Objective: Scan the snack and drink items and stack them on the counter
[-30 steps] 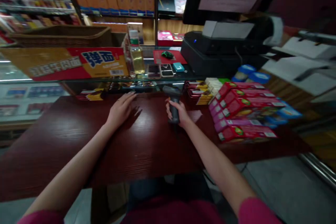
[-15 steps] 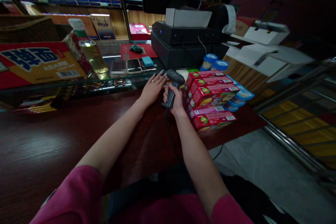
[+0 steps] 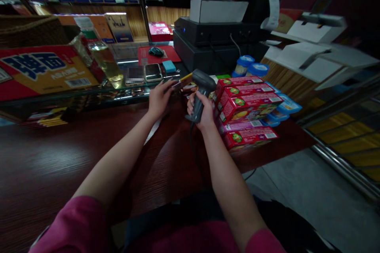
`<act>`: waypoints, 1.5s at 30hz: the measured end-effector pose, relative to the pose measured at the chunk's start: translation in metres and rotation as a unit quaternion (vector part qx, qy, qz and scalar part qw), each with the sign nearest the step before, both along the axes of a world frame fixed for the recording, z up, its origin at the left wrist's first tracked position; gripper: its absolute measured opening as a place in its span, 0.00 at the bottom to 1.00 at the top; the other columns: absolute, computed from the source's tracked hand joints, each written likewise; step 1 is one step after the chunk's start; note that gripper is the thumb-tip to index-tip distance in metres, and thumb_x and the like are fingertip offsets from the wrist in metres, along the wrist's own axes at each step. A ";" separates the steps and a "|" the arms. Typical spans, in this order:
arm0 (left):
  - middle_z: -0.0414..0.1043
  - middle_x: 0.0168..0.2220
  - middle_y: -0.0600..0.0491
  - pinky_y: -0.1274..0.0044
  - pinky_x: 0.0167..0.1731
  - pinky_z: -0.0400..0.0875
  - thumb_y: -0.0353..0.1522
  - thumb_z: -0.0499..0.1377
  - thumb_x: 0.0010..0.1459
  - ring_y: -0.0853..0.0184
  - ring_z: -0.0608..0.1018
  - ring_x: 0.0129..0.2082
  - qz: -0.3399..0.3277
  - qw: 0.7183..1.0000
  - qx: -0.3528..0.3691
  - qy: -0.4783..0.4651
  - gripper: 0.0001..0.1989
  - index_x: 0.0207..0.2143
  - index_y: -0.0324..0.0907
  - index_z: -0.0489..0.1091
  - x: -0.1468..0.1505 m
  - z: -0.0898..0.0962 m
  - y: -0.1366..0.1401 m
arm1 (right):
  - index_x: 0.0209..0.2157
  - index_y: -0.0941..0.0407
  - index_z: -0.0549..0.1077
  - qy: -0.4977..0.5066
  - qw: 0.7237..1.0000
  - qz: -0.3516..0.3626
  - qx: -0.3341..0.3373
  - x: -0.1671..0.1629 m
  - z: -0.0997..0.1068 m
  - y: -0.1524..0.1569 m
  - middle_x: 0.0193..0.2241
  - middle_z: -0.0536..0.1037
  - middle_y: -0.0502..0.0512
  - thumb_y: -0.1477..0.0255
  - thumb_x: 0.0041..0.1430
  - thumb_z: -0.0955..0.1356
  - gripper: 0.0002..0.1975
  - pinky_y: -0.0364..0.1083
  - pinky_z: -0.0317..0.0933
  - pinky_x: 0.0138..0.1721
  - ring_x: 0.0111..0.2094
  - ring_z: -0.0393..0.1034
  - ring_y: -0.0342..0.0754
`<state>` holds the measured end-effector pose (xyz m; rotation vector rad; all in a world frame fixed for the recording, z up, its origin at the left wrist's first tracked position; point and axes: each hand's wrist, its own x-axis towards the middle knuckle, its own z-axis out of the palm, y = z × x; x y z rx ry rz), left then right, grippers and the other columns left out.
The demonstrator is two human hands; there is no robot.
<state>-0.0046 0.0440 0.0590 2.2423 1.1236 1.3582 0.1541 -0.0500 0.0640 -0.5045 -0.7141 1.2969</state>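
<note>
My right hand [image 3: 204,106] is wrapped round the grip of a dark grey barcode scanner [image 3: 202,82], its head tilted up and its cable hanging to the counter. To its left, my left hand [image 3: 159,97] has its fingers closed on the near end of a thin, flat packet with a yellow edge [image 3: 185,79]. The packet's far end reaches close to the scanner head, and its kind is too blurred to tell. Right beside my right hand stand stacked red boxes [image 3: 249,104] with fruit pictures. Blue-lidded tubs [image 3: 257,69] stand behind and beside them.
A bottle of pale yellow liquid [image 3: 103,59] stands left, by a red and yellow carton [image 3: 44,71]. Two phones [image 3: 153,72], a small blue box [image 3: 169,66] and a mouse [image 3: 156,51] lie on the glass top. A black cash drawer [image 3: 204,57] stands behind.
My left hand has drawn back leftward from beside the scanner, and the yellow-edged packet now shows at its fingertips. The scanner stays in my right hand; the view has shifted slightly.
</note>
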 end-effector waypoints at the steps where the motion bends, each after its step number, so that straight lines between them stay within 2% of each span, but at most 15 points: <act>1: 0.80 0.55 0.51 0.62 0.64 0.67 0.31 0.59 0.66 0.56 0.78 0.58 0.004 0.998 -0.031 -0.057 0.16 0.54 0.45 0.78 -0.007 0.002 -0.002 | 0.37 0.53 0.67 -0.007 1.000 0.013 0.004 -0.001 0.003 -0.003 0.23 0.67 0.42 0.63 0.54 0.73 0.14 0.39 0.52 0.14 0.17 0.57 0.38; 3: 0.81 0.52 0.48 0.62 0.58 0.74 0.34 0.63 0.63 0.55 0.81 0.53 -0.009 0.980 -0.114 -0.163 0.18 0.54 0.42 0.78 -0.029 0.003 -0.009 | 0.38 0.53 0.68 -0.026 0.998 0.054 0.005 -0.003 0.006 -0.007 0.23 0.66 0.43 0.62 0.54 0.73 0.15 0.38 0.51 0.14 0.17 0.57 0.38; 7: 0.82 0.50 0.45 0.66 0.49 0.80 0.39 0.69 0.57 0.58 0.84 0.46 -0.019 0.909 -0.304 -0.285 0.25 0.55 0.40 0.77 -0.095 -0.010 -0.036 | 0.41 0.55 0.69 -0.077 0.980 0.182 -0.013 -0.023 0.002 -0.014 0.23 0.68 0.43 0.61 0.54 0.74 0.18 0.38 0.50 0.12 0.16 0.57 0.38; 10: 0.82 0.49 0.45 0.70 0.47 0.81 0.39 0.72 0.52 0.60 0.84 0.45 0.006 0.876 -0.372 -0.306 0.27 0.53 0.39 0.78 -0.147 -0.026 -0.059 | 0.39 0.56 0.70 -0.118 0.956 0.265 -0.051 -0.050 -0.010 -0.018 0.22 0.70 0.44 0.61 0.52 0.75 0.18 0.38 0.52 0.11 0.15 0.58 0.39; 13: 0.82 0.48 0.44 0.73 0.45 0.82 0.40 0.72 0.53 0.62 0.85 0.43 0.043 0.864 -0.399 -0.303 0.26 0.53 0.38 0.78 -0.182 -0.038 -0.073 | 0.38 0.56 0.70 -0.147 0.932 0.311 -0.111 -0.078 -0.024 -0.026 0.21 0.71 0.44 0.61 0.52 0.75 0.18 0.39 0.53 0.10 0.14 0.59 0.39; 17: 0.83 0.46 0.46 0.71 0.45 0.82 0.39 0.67 0.59 0.63 0.85 0.42 0.046 0.873 -0.394 -0.286 0.21 0.53 0.40 0.79 -0.192 -0.044 -0.078 | 0.37 0.56 0.70 -0.171 0.919 0.321 -0.152 -0.100 -0.034 -0.034 0.21 0.71 0.45 0.61 0.53 0.75 0.16 0.39 0.53 0.10 0.14 0.60 0.39; 22: 0.83 0.46 0.46 0.70 0.46 0.82 0.35 0.65 0.61 0.61 0.85 0.43 0.022 0.872 -0.400 -0.283 0.18 0.53 0.40 0.79 -0.184 -0.045 -0.074 | 0.37 0.56 0.71 -0.187 0.922 0.301 -0.156 -0.105 -0.037 -0.035 0.22 0.72 0.45 0.61 0.54 0.76 0.17 0.39 0.54 0.11 0.14 0.61 0.39; 26: 0.82 0.50 0.45 0.68 0.45 0.82 0.33 0.65 0.61 0.57 0.84 0.46 0.047 0.875 -0.399 -0.270 0.18 0.53 0.39 0.79 -0.183 -0.047 -0.072 | 0.37 0.57 0.73 -0.199 0.924 0.292 -0.144 -0.105 -0.039 -0.032 0.21 0.71 0.45 0.61 0.56 0.75 0.16 0.39 0.55 0.11 0.14 0.60 0.39; 28: 0.81 0.51 0.45 0.69 0.45 0.82 0.32 0.64 0.60 0.57 0.84 0.47 0.055 0.878 -0.395 -0.263 0.18 0.53 0.39 0.79 -0.184 -0.049 -0.071 | 0.37 0.57 0.73 -0.202 0.924 0.293 -0.141 -0.105 -0.040 -0.032 0.21 0.71 0.46 0.61 0.56 0.75 0.15 0.39 0.55 0.11 0.14 0.60 0.39; 31: 0.82 0.49 0.45 0.68 0.46 0.81 0.33 0.64 0.60 0.58 0.84 0.45 0.022 0.889 -0.388 -0.241 0.19 0.54 0.39 0.78 -0.187 -0.050 -0.070 | 0.38 0.56 0.72 -0.198 0.927 0.285 -0.143 -0.105 -0.040 -0.034 0.22 0.71 0.46 0.61 0.55 0.75 0.16 0.39 0.55 0.11 0.15 0.61 0.39; 35: 0.83 0.47 0.47 0.66 0.49 0.79 0.33 0.66 0.57 0.57 0.84 0.46 0.001 0.950 -0.300 -0.090 0.15 0.48 0.42 0.81 -0.205 -0.037 -0.073 | 0.36 0.55 0.71 -0.196 0.932 0.264 -0.151 -0.105 -0.037 -0.037 0.22 0.71 0.46 0.60 0.52 0.77 0.18 0.38 0.54 0.11 0.15 0.60 0.39; 37: 0.84 0.46 0.49 0.66 0.51 0.77 0.32 0.65 0.57 0.57 0.83 0.46 0.036 0.973 -0.227 -0.001 0.13 0.45 0.44 0.82 -0.223 -0.025 -0.077 | 0.37 0.55 0.72 -0.194 0.933 0.262 -0.155 -0.105 -0.035 -0.039 0.22 0.70 0.46 0.60 0.51 0.77 0.19 0.38 0.54 0.11 0.15 0.60 0.39; 39: 0.84 0.44 0.50 0.68 0.51 0.77 0.30 0.61 0.59 0.60 0.83 0.45 0.085 0.983 -0.158 0.049 0.12 0.44 0.45 0.81 -0.245 -0.015 -0.085 | 0.38 0.56 0.72 -0.194 0.932 0.263 -0.157 -0.104 -0.035 -0.039 0.22 0.70 0.46 0.60 0.50 0.77 0.19 0.38 0.54 0.11 0.15 0.59 0.39; 42: 0.83 0.45 0.49 0.69 0.52 0.76 0.30 0.58 0.62 0.61 0.83 0.47 0.177 0.983 -0.050 0.026 0.11 0.42 0.43 0.80 -0.287 -0.009 -0.095 | 0.39 0.56 0.73 -0.195 0.931 0.265 -0.159 -0.102 -0.037 -0.038 0.22 0.70 0.46 0.61 0.52 0.77 0.18 0.38 0.55 0.11 0.15 0.60 0.39; 45: 0.82 0.47 0.47 0.67 0.58 0.73 0.32 0.56 0.63 0.61 0.81 0.54 0.271 0.961 0.029 -0.039 0.10 0.41 0.41 0.78 -0.336 -0.015 -0.099 | 0.40 0.56 0.74 -0.194 0.929 0.269 -0.161 -0.100 -0.041 -0.038 0.23 0.70 0.47 0.61 0.54 0.76 0.17 0.38 0.55 0.12 0.15 0.60 0.39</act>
